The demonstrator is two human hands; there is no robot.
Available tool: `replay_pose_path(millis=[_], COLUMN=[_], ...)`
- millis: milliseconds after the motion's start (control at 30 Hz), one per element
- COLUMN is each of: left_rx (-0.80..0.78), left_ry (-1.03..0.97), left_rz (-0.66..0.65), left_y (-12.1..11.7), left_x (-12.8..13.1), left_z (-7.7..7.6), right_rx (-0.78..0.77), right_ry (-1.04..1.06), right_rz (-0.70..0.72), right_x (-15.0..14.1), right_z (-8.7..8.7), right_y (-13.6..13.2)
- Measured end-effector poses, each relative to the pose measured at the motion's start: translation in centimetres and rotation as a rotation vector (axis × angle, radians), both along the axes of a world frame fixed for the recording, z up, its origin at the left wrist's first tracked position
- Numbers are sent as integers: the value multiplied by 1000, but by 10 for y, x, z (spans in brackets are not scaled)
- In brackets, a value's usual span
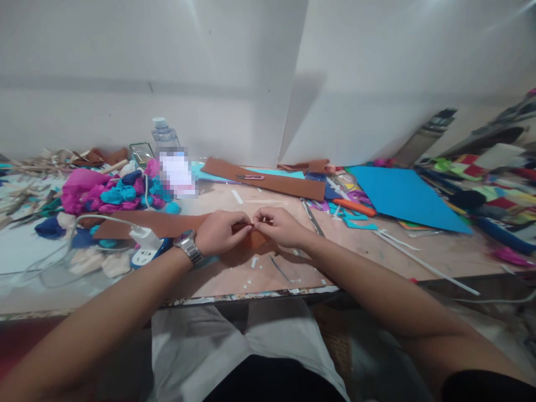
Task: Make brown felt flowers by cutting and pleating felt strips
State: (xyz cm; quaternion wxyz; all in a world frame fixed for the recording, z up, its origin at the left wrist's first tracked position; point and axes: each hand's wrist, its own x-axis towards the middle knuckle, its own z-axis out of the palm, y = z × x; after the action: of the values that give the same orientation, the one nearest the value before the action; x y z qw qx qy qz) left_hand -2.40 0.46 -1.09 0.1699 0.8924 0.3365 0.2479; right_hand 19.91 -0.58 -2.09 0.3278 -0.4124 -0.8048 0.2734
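Note:
Between my two hands, at the middle of the table, is a piece of brown paper or card [254, 241], its near part tilted down below my fingertips. My left hand [220, 231], with a metal watch [189, 247] at the wrist, pinches its upper edge between thumb and fingers. Close beside it, my right hand [281, 226] pinches the same edge, the two thumbs almost touching. A long brown strip [167, 224] runs leftward from behind my left hand; whether it joins the held piece is hidden. Farther back lies another brown strip [288, 186] with a small pink-handled cutter [253, 177] on it.
Left are crumpled coloured paper [86, 190], a propped phone [178, 173], a bottle [165, 134] and a power strip [144, 257] with a plugged-in charger [145, 237]. Right are an orange-handled tool [355, 207], a blue sheet [410, 195] and white strips [431, 263]. A wall [234, 84] stands behind.

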Motion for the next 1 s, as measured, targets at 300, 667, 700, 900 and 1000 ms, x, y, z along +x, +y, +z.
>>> replay_pose_path(millis=[300, 667, 700, 900, 1000], left_rx=[-70, -249, -258, -290, -305], left_ry=[-14, -37, -43, -90, -120], left_rz=[-25, -34, -32, -25, -20], left_y=[1, 9, 9, 10, 11], left_x=[-1, -5, -5, -6, -7], left_z=[2, 3, 3, 3, 1], right_rx=[14, 46, 46, 18, -5], right_ry=[-16, -32, -23, 50, 84], right_rz=[29, 88, 82, 51, 33], right_x=[2, 9, 9, 8, 8], right_z=[4, 7, 7, 4, 3], right_y=[0, 4, 5, 4, 5])
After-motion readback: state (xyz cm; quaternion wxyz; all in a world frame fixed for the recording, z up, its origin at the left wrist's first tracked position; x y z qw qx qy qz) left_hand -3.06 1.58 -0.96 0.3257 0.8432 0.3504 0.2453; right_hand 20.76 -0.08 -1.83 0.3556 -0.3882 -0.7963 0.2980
